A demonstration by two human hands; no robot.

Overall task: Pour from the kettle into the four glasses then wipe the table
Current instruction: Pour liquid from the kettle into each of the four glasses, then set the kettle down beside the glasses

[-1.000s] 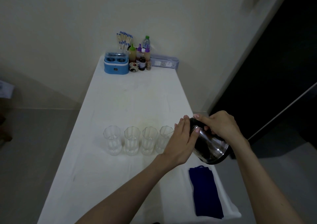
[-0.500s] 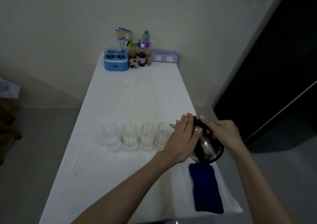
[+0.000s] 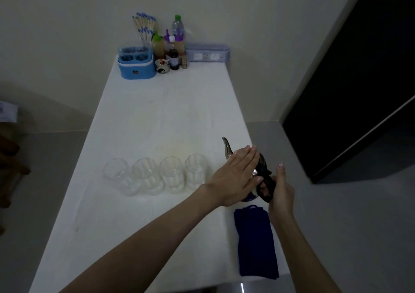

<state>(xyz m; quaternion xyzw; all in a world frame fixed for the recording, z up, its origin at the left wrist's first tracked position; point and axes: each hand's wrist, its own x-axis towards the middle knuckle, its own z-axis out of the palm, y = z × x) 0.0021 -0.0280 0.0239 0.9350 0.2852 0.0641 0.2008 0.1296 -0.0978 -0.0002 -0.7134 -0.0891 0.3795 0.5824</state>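
The white bench (image 3: 143,135) runs from the near edge to the far wall. At its far end, from left to right, stand a blue container (image 3: 137,67) with a clear lid, a bundle of blue-tipped sticks (image 3: 143,26), a cluster of small bottles (image 3: 171,45), and a pale lidded box (image 3: 207,53) against the wall.

Across the middle of the bench, four clear glasses (image 3: 155,176) stand in one row, close together, each upright. Whether they hold liquid cannot be told.

Just right of the rightmost glass is the kettle (image 3: 261,168), metal-bodied with a black handle, near the right edge of the bench. Its spout (image 3: 226,147) points up and away toward the far end. The left hand (image 3: 237,176) lies flat over the top of the kettle, fingers extended and together. The right hand (image 3: 280,188) is wrapped around the black handle, fingers closed on it.

Nearer the camera, just below the kettle, a folded dark blue cloth (image 3: 256,241) lies flat at the right edge of the bench, apart from both hands.
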